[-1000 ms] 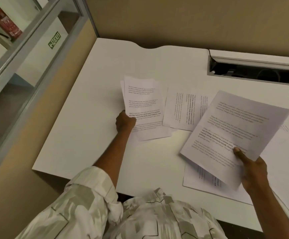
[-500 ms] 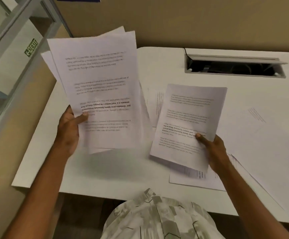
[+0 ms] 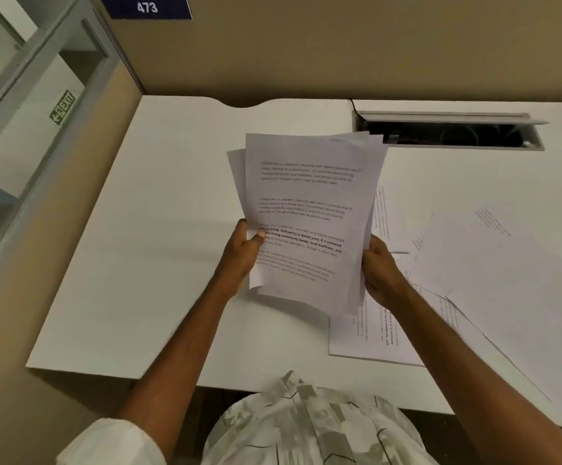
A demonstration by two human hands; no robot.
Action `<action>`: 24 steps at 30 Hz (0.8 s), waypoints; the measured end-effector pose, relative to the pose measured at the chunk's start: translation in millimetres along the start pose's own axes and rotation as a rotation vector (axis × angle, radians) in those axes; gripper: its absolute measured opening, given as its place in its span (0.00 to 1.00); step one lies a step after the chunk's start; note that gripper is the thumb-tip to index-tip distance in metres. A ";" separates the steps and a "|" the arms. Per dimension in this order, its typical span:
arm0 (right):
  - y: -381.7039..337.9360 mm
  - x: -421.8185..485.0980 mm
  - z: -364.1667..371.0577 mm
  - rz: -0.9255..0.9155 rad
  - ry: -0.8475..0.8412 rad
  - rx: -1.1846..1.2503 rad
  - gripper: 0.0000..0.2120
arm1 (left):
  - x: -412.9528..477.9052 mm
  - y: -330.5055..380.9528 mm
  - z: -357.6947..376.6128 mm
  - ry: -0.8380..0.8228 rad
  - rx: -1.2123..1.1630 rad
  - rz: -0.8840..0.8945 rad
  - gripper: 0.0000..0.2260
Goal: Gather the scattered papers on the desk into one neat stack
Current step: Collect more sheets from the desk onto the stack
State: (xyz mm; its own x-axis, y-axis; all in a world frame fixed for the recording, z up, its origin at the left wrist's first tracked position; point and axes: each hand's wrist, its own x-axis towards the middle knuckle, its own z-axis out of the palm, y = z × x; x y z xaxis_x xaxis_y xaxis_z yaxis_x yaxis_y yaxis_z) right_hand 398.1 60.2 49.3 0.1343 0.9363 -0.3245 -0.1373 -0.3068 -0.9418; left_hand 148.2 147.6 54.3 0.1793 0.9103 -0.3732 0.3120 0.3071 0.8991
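A bundle of printed white sheets is held upright above the middle of the white desk, its edges uneven and fanned at the top. My left hand grips its left edge, thumb on the front page. My right hand grips its right edge. Several loose printed sheets lie flat on the desk to the right: one under my right wrist, another behind the bundle, and large overlapping ones further right.
An open cable tray is sunk into the desk's back right. Beige partition walls close the back and left sides. A blue plate reading 473 hangs on the back wall.
My two hands came together: the sheet held in my right hand has joined the pile in my left, and both hands now hold one bundle over the desk's middle.
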 end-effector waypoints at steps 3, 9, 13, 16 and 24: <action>4.4 1.1 4.5 0.011 0.002 -0.012 0.15 | 4.1 -5.4 -1.2 0.037 -0.024 -0.017 0.11; -17.1 -2.8 29.2 -0.021 0.028 0.069 0.22 | -8.6 0.4 -11.1 0.205 0.046 0.182 0.20; -25.2 -7.0 44.7 -0.224 0.082 -0.007 0.21 | -28.1 18.9 -20.2 0.195 -0.015 0.404 0.27; -25.4 -11.4 54.4 -0.281 0.092 -0.040 0.20 | -43.3 20.1 -30.9 0.161 -0.033 0.465 0.26; 12.5 -34.2 59.2 -0.174 -0.042 -0.159 0.21 | -71.4 -26.2 -40.9 0.058 -0.142 0.336 0.28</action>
State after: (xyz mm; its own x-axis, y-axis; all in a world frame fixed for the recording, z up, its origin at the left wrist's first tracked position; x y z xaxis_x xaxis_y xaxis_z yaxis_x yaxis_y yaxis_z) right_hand 333.7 34.4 53.8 0.1015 0.9827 -0.1550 0.0407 -0.1597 -0.9863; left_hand 89.1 85.9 66.8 0.1952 0.9799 -0.0416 0.1114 0.0200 0.9936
